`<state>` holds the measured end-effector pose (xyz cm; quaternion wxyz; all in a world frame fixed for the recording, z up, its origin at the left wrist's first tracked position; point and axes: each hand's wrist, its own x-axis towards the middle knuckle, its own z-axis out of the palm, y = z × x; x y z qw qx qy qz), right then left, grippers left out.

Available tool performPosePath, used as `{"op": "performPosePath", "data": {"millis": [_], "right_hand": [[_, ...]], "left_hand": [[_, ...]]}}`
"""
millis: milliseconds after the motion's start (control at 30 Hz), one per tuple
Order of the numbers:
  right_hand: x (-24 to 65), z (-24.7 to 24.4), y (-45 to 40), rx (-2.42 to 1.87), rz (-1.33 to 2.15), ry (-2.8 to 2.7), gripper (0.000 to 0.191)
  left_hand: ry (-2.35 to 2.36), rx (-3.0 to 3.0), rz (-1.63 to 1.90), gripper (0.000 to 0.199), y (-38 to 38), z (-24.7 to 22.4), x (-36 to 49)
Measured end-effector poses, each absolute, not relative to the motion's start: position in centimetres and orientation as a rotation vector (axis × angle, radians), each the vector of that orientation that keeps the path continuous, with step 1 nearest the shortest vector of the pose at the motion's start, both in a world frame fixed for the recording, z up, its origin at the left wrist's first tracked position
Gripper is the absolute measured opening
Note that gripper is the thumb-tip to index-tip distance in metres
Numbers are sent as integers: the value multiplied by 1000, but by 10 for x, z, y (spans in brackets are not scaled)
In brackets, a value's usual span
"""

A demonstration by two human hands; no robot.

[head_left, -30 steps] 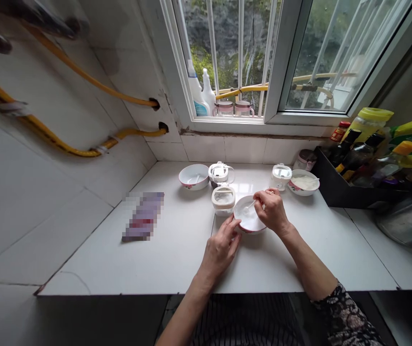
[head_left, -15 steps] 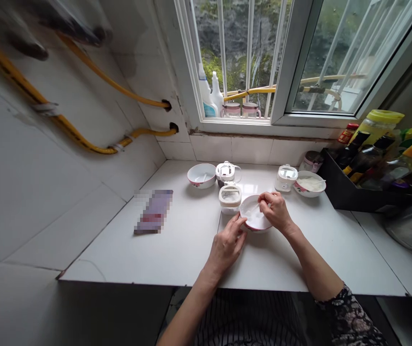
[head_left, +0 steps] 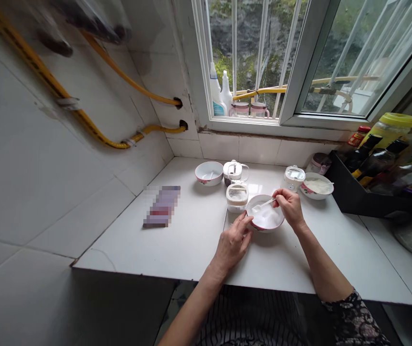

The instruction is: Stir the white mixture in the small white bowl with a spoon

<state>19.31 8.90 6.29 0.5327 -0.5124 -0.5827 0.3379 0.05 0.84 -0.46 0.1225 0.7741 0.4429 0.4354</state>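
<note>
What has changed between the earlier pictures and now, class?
The right hand moved rightward, toward the right rim of the front bowl, and its spoon shows more fully. Nothing was newly grasped or released. The left hand stays at the bowl; the lidded jars and other bowls stayed put.

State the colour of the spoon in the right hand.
White; the spoon shows best in the head view.

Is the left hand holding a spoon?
No, the right hand holds the white spoon over the nearest bowl, while the left hand touches that bowl's side.
</note>
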Motion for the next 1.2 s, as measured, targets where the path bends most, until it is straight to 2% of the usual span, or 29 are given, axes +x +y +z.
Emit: {"op": "performPosePath", "data": {"millis": [1200], "right_hand": [[198,64,95,-1205,934,-1171,11]], "left_hand": [[1336,2256,1263,42,7,-4,-2]]}}
